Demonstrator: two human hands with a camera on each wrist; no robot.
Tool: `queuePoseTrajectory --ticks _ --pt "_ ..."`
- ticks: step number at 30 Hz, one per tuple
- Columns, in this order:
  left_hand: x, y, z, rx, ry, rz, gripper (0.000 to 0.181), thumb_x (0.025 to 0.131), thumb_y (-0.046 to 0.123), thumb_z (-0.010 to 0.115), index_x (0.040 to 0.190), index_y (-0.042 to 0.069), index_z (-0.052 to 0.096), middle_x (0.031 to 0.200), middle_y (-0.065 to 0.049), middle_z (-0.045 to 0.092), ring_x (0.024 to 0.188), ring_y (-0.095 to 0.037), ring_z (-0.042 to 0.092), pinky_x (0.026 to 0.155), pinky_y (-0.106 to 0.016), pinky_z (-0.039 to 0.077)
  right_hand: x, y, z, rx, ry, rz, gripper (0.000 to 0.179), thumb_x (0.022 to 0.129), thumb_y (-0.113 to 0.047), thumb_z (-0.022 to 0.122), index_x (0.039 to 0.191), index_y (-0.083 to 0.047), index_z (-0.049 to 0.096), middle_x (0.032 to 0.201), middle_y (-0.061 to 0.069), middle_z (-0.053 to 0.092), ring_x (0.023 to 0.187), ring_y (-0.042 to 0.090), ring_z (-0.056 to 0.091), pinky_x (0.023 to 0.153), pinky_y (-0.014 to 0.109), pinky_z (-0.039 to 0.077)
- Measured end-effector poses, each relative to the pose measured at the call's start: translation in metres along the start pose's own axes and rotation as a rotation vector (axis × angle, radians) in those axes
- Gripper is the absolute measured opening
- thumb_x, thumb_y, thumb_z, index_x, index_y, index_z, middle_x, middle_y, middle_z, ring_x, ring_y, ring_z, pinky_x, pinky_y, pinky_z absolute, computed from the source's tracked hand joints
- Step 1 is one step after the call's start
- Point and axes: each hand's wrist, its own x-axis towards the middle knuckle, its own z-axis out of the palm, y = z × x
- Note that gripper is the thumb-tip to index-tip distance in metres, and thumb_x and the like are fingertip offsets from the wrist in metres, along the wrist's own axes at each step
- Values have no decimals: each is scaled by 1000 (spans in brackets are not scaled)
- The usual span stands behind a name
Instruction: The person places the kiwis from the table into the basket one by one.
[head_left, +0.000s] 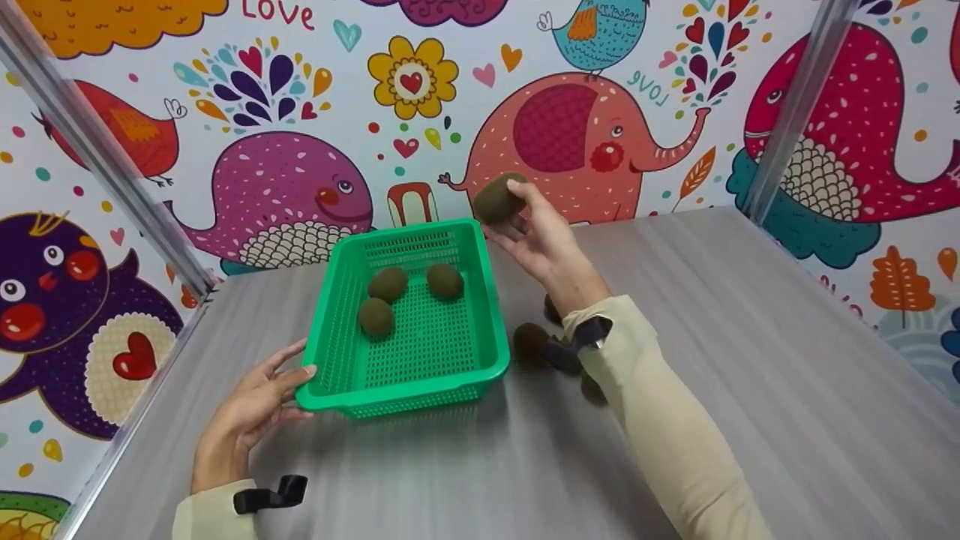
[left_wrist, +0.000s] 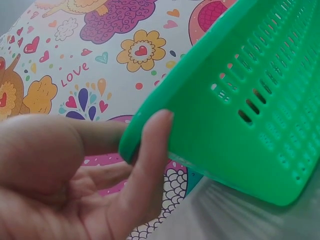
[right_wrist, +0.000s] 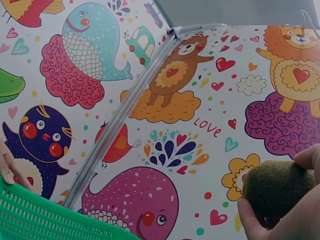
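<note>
In the head view a green plastic basket [head_left: 420, 394] with slotted sides stands on the table, and three brown kiwis [head_left: 445, 282] lie inside it. My left hand [head_left: 255, 397] grips the basket's near left corner, its thumb over the rim; the left wrist view shows the rim [left_wrist: 145, 115] pinched between thumb and fingers. My right hand [head_left: 544, 240] holds another kiwi [head_left: 496, 199] up above the basket's far right corner. That same kiwi [right_wrist: 277, 189] shows between thumb and fingers in the right wrist view.
Several more kiwis [head_left: 531, 343] lie on the grey table [head_left: 750, 360] right of the basket, partly hidden by the right forearm. Printed cartoon wall panels [head_left: 292, 187] stand behind and at both sides, joined by metal corner posts [head_left: 799, 120].
</note>
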Motion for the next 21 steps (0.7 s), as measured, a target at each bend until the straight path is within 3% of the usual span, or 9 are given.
queuePoseTrajectory --ticks 7,16,21 --pt "0 0 -3 -9 -18 18 75 104 26 55 162 11 10 112 5 68 93 -8 70 72 -32 63 4 9 22 12 -39 -14 47 100 -24 62 142 -15 44 142 15 48 132 33 52 111 47 47" --pt "-2 1 -1 -10 -4 0 75 104 28 56 162 12 12 115 4 68 93 -9 71 72 -32 63 8 31 35 -22 -63 73 43 100 -26 61 139 -14 48 143 15 47 131 33 50 109 48 48" --pt "-2 0 -1 -16 1 -4 74 104 27 56 162 13 13 113 3 69 92 -9 71 72 -33 63 14 43 36 -13 -31 111 47 99 -25 63 142 -16 46 144 16 46 132 34 51 109 48 48"
